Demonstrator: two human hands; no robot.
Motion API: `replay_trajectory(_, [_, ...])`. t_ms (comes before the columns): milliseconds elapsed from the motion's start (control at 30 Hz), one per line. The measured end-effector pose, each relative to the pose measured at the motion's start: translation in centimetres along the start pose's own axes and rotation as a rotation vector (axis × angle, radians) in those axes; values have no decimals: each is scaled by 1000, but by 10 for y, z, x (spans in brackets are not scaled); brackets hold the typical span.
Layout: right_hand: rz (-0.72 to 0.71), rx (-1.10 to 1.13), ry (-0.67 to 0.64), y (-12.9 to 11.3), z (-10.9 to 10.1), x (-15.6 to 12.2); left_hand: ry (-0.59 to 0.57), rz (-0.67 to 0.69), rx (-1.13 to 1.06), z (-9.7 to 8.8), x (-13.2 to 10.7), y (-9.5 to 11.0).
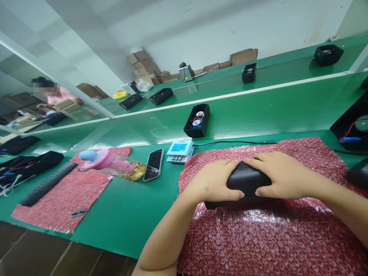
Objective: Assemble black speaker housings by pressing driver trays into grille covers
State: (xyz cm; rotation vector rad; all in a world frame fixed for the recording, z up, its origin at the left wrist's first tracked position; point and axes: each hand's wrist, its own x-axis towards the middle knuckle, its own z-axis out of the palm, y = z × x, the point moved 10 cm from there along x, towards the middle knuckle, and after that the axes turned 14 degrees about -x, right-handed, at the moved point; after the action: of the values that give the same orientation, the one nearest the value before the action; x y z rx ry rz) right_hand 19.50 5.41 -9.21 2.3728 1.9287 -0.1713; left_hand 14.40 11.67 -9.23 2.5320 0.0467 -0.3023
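Note:
A black speaker housing (248, 182) lies on a sheet of red bubble wrap (267, 237) in front of me. My left hand (215, 180) grips its left end, fingers over the top and thumb along the near side. On the right end, my right hand (283, 174) holds it the same way. Both palms hide the ends of the housing, and its underside is out of sight. Just behind the wrap stands a small light-blue device with a screen (180, 151), and a black cable runs from it to the right.
Left of the wrap lie a phone (153, 165), a pink-topped bottle (115, 163) on its side and a long black bar (48, 184). An open speaker housing with wired drivers (197, 120) sits behind. More housings (329, 54) are spread along the green line. A person (54, 92) sits far left.

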Motion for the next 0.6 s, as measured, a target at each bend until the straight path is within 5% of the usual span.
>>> replay_trajectory(600, [-1, 5, 6, 1, 1, 0, -3, -3, 10, 0, 0, 1])
